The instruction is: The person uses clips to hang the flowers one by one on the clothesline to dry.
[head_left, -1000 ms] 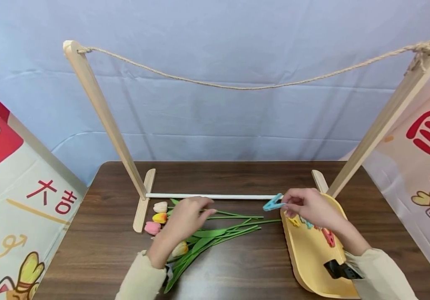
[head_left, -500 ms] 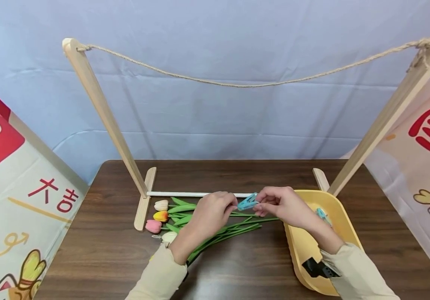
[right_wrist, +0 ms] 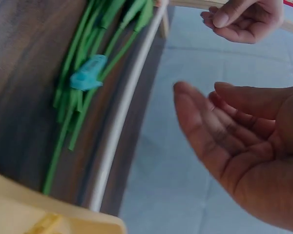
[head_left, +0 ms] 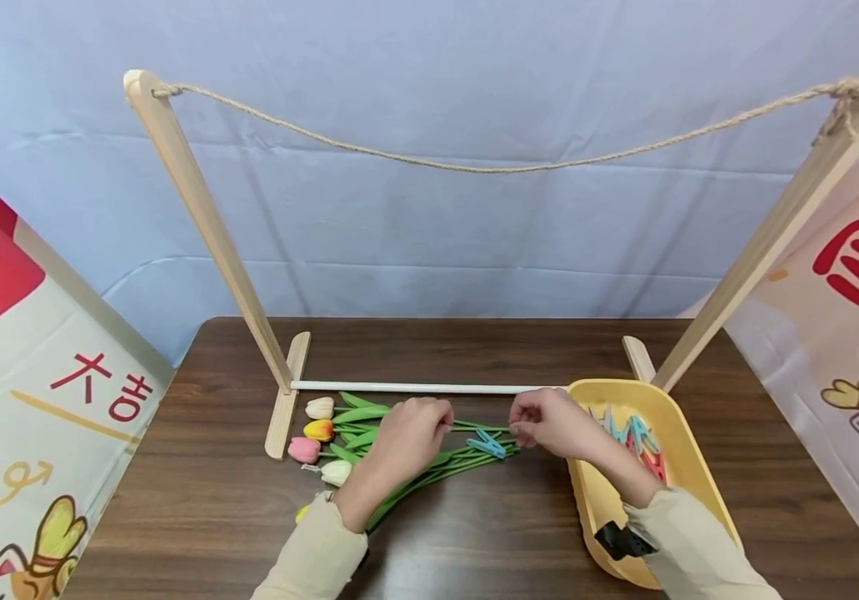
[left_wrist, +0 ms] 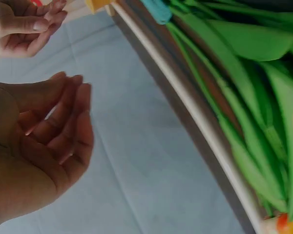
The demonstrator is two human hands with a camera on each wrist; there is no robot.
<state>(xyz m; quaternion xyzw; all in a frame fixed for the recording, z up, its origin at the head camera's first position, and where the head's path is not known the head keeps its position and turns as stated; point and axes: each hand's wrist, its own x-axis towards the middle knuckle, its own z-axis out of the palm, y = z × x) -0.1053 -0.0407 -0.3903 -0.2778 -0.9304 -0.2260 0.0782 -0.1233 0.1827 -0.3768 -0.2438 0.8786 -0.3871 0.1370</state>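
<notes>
A light blue clothespin (head_left: 486, 444) lies across the green stems of several artificial tulips (head_left: 337, 473) on the table; the right wrist view also shows this clothespin (right_wrist: 88, 73) on the stems. My left hand (head_left: 408, 437) hovers over the tulip leaves with fingers loosely bent and holds nothing. To the right of the clothespin is my right hand (head_left: 552, 423), near the stem ends, its thumb and fingertips apart in the right wrist view and nothing between them. White, orange-yellow and pink blooms point left; my left forearm hides part of the bunch.
A yellow tray (head_left: 687, 492) at the right holds several coloured clothespins (head_left: 637, 435). Behind the tulips runs a white rod (head_left: 414, 387) between the feet of two wooden posts (head_left: 200, 208). A slack twine rope (head_left: 474, 170) hangs between the post tops. Cloth covers the back.
Both hands held the blue clothespin together half a second ago, after the right hand brought it left from the tray. Now it is let go on the stems and the hands are apart.
</notes>
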